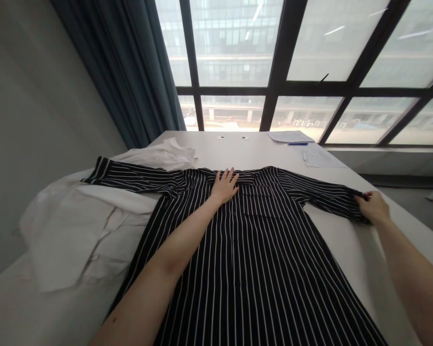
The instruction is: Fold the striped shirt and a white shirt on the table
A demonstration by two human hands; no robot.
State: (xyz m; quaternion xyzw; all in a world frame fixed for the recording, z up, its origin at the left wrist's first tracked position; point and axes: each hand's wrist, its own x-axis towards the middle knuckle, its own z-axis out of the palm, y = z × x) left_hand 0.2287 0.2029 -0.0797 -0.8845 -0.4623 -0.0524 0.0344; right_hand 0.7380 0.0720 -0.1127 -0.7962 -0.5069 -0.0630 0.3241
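A black shirt with thin white stripes (260, 259) lies spread flat on the white table (350, 240), collar away from me and both short sleeves stretched out. My left hand (224, 185) rests flat, fingers apart, on the chest just below the collar. My right hand (373, 206) pinches the cuff end of the right sleeve near the table's right edge. The shirt's left sleeve lies over a pile of white garments.
White clothes (75, 230) are heaped on the table's left side. At the far end lie sheets of paper (290, 136), a blue pen (298, 143) and another sheet (319, 157). A dark curtain (130, 67) hangs by the big window behind.
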